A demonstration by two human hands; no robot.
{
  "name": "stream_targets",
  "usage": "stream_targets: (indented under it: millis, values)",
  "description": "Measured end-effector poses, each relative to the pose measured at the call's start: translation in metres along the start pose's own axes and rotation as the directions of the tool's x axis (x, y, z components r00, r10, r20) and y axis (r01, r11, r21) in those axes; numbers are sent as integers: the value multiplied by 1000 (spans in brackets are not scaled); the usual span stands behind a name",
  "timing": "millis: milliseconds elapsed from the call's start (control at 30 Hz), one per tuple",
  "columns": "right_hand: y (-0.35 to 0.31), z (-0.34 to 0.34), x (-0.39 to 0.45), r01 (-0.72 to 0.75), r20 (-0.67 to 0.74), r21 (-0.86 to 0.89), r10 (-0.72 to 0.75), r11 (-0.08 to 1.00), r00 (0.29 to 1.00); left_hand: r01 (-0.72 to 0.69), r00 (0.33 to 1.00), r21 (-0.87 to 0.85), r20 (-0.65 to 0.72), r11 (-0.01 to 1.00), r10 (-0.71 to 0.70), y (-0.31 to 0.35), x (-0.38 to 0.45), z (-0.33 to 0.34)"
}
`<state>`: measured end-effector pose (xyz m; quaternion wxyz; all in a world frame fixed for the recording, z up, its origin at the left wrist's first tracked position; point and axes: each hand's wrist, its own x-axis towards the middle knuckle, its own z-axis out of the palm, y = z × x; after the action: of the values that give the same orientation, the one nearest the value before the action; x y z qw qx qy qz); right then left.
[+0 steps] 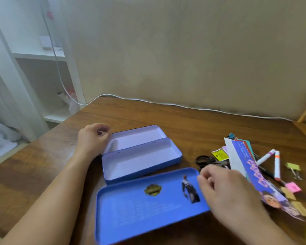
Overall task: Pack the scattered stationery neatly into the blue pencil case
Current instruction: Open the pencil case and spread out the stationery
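Note:
The blue pencil case lies open on the wooden table in three parts: a far pale-lined lid (140, 137), a middle tray (141, 160) and a near blue tray (145, 207) with stickers. All three hold nothing. My left hand (93, 138) has its fingers curled at the far lid's left corner. My right hand (226, 190) is curled over the near tray's right end and hides that edge. To the right lie black scissors (206, 160), two white markers (272, 160), a long printed paper strip (253, 172), a yellow binder clip (293, 167) and sticky notes (292, 187).
A white cable (166, 103) runs along the wall at the table's back edge. A white shelf unit (42, 68) stands beyond the table's left corner. A small yellow label (219, 154) and a blue clip (231, 136) sit at the far side of the stationery pile.

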<state>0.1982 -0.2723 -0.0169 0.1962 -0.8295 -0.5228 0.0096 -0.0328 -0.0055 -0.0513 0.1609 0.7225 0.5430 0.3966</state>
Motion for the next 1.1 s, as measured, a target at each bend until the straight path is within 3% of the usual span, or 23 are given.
stream_targets:
  millis: [133,233,333,467,533,600,700,867,967,1100]
  values:
    - [-12,14,-12,37,24,-116,-34,993,999,-57,996,-144,-78,988,46,10,-4,-15]
    - [-16,18,-10,76,-4,-168,-78,983,997,-113,993,-148,-61,982,105,28,-14,-27]
    - [-16,17,-6,114,-15,-157,-118,981,993,-151,986,-96,58,984,157,64,-25,-36]
    - [19,-17,7,127,-67,-62,-131,990,989,-445,873,70,259,893,414,126,-45,-41]
    - [52,-40,10,156,42,-171,-152,973,988,-512,819,-7,296,859,491,152,-57,-33]
    - [77,-55,11,146,272,-256,-74,956,960,-544,780,-39,344,838,523,165,-67,-16]
    - [84,-58,12,94,443,-184,-3,978,896,-570,739,-14,428,822,520,160,-82,12]
    - [83,-47,17,110,353,-196,-34,975,935,-611,635,-43,570,790,522,135,-90,35]
    - [79,-43,19,151,273,-187,-96,971,957,-633,604,-85,568,769,560,128,-87,37]
    - [69,-36,16,266,284,-149,-217,952,934,-650,577,-132,557,749,598,129,-89,39]
